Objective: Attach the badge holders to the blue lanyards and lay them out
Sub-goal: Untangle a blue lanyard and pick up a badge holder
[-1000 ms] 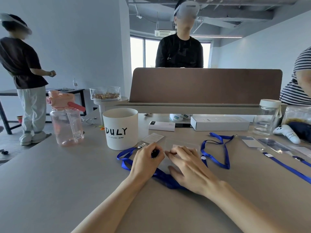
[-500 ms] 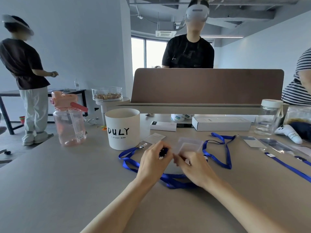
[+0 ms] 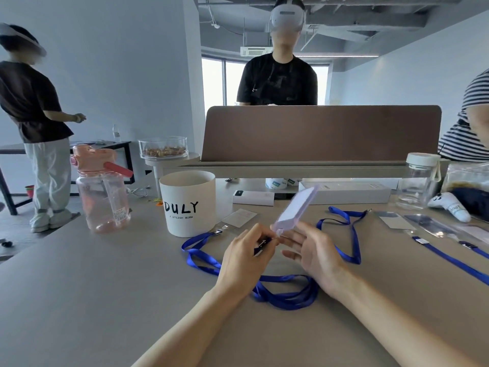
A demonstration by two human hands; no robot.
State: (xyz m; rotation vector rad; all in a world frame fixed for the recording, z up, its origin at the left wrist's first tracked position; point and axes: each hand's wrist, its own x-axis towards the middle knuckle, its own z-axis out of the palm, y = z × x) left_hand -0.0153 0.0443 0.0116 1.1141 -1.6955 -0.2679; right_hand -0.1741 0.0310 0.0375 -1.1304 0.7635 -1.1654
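Note:
My left hand (image 3: 244, 256) pinches the dark clip end of a blue lanyard (image 3: 285, 294) that loops on the table below both hands. A clear badge holder (image 3: 297, 206) stands tilted up above my hands, its lower edge held at the fingertips of my right hand (image 3: 311, 251) and meeting the clip. A second blue lanyard (image 3: 349, 234) lies to the right. Another lanyard with a badge holder (image 3: 239, 218) attached lies beside the white cup. More finished lanyards (image 3: 449, 258) lie at the far right.
A white cup (image 3: 188, 205) marked DULY and a pink water bottle (image 3: 102, 189) stand at the left. A brown desk divider (image 3: 321, 133) crosses the back, with white boxes (image 3: 344, 193) and a clear jar (image 3: 418, 181) before it. Three people are nearby.
The badge holder has been lifted off the table and tilted upright. Both hands rose with it, and the right hand's fingers have spread.

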